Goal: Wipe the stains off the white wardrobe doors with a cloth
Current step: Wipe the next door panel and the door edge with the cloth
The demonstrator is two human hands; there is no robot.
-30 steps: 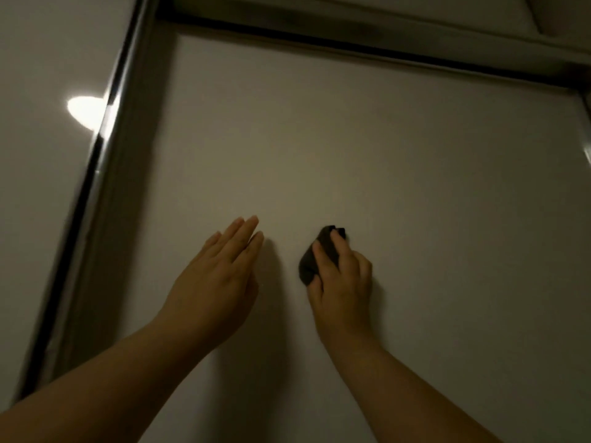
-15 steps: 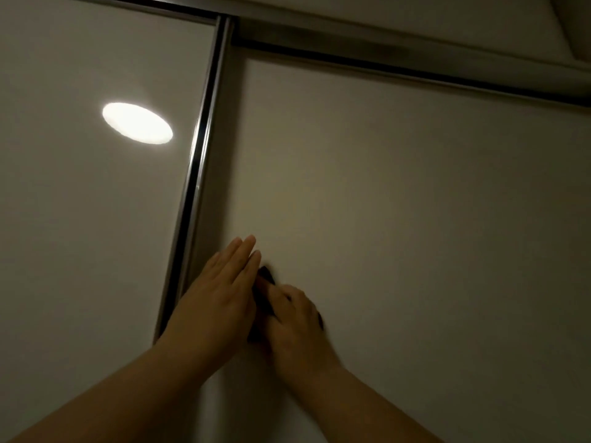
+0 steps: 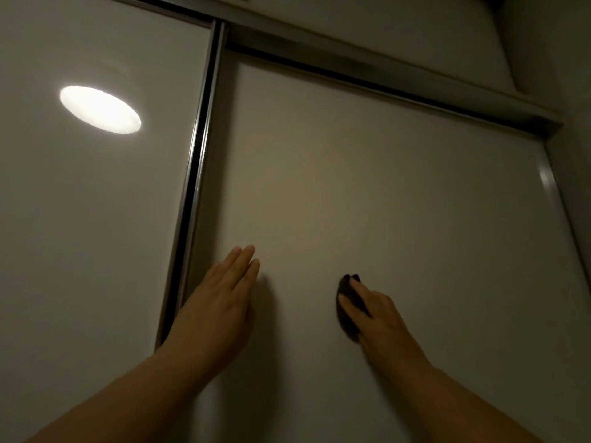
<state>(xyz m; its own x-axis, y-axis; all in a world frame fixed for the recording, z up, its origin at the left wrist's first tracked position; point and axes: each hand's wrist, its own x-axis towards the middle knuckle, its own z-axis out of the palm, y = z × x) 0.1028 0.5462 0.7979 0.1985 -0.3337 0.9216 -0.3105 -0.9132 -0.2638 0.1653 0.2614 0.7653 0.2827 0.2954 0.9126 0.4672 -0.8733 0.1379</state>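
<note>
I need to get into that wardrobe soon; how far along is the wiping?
Done: no stains show on either door, though the light is dim. In hand: the right hand holds the dark cloth against the right door, the left hand flat on it. Left: the left door, if unwiped; I cannot tell.

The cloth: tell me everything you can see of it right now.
The cloth is small, dark, almost black in this dim light, and looks like soft fabric bunched into a wad rather than spread flat. Only its upper and left edges show. The rest is hidden under the right hand, which holds it with fingers laid across the top and presses it against the right-hand wardrobe door, low on the panel. No weave, pattern or dampness can be made out.
</note>
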